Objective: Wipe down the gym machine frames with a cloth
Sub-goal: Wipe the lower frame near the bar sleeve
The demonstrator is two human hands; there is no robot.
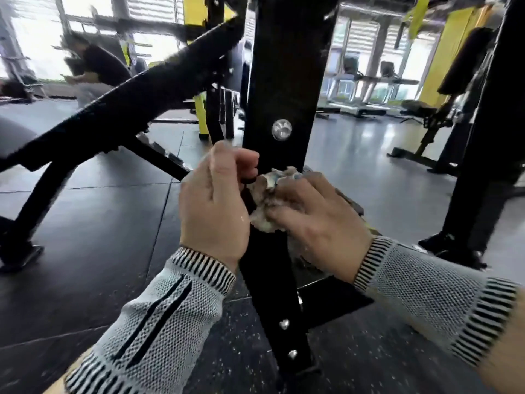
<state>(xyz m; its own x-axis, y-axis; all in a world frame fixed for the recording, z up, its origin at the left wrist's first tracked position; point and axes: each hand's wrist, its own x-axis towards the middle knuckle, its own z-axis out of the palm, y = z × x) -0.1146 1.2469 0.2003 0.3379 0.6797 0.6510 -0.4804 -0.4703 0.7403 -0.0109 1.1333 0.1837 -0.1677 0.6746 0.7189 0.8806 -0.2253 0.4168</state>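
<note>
Head view: my right hand bunches the cloth against the black upright frame post at frame centre; left hand pinches beside it. Post runs vertically, unwiped length above.

Right hand has a crumpled cloth bunched up against the black upright frame post. Left hand sits just beside it, fingers curled at the post's edge, silver bolt just above them.
</note>
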